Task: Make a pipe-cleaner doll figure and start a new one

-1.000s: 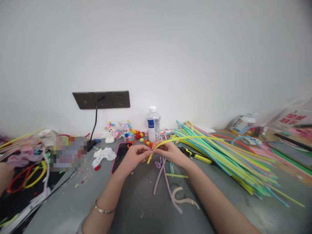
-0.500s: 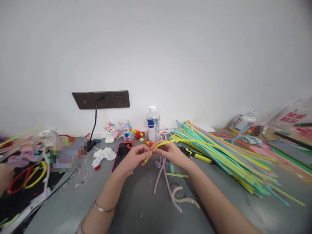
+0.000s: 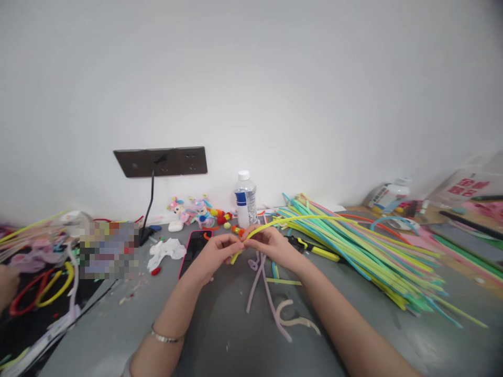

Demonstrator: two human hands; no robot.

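Note:
My left hand (image 3: 220,253) is closed, thumb and fingers pinching a yellow pipe cleaner (image 3: 293,220) near one end. Right beside it, my right hand (image 3: 271,245) also pinches the same stem. The short end pokes out below the fingers, and the long part arcs off to the right over the bundle. Beneath my right hand lie lilac pipe cleaners (image 3: 271,298), one with a curled end. A cream curved piece (image 3: 283,312) rests on the table close to my right forearm.
To the right spreads a big bundle of coloured pipe cleaners (image 3: 377,256), with yellow-handled pliers (image 3: 324,253) at its edge. A water bottle (image 3: 245,201), a phone (image 3: 195,248), a crumpled tissue (image 3: 166,253) and small plush figures (image 3: 190,212) stand behind. Another person's hand (image 3: 8,285) shows far left.
The yellow pipe cleaner's long part has shifted slightly and arches a little higher. Both hands keep their pinch in nearly the same place; the view has moved a little.

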